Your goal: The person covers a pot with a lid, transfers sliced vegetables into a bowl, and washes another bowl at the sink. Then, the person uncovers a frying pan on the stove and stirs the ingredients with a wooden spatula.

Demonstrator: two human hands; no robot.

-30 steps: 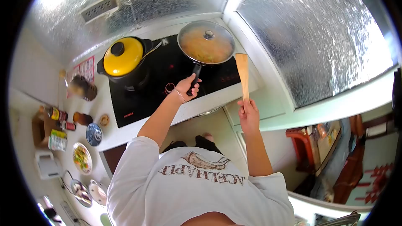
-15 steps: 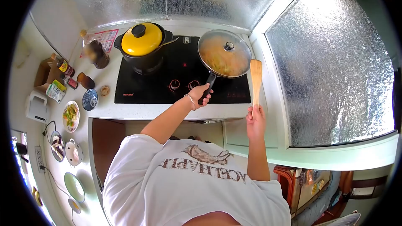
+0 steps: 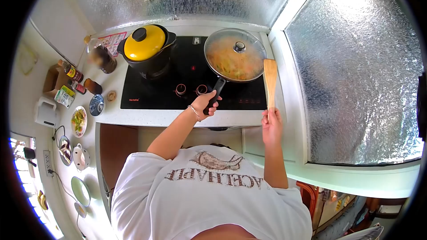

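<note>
My left hand (image 3: 206, 104) is wrapped round the black handle of a frying pan (image 3: 234, 55), which sits at the right of the black cooktop (image 3: 187, 69). A clear glass lid with a round knob covers the pan, and orange and green food shows through it. In my right hand (image 3: 272, 123) is a wooden spatula (image 3: 270, 73), held upright by its lower end. Its broad tip is just beside the right rim of the lid. To the left on the cooktop stands a dark pot (image 3: 150, 65) with a yellow lid (image 3: 144, 45).
Along the left counter stand a dark bottle (image 3: 103, 58), a patterned blue bowl (image 3: 97, 105), a plate of food (image 3: 79, 122), a white colander (image 3: 81, 158) and a green bowl (image 3: 80, 191). Foil-like panels (image 3: 351, 75) line the right side.
The view has tilted and shifted. My left hand stays on the pan handle and my right hand still holds the spatula. The lid remains on the pan.
</note>
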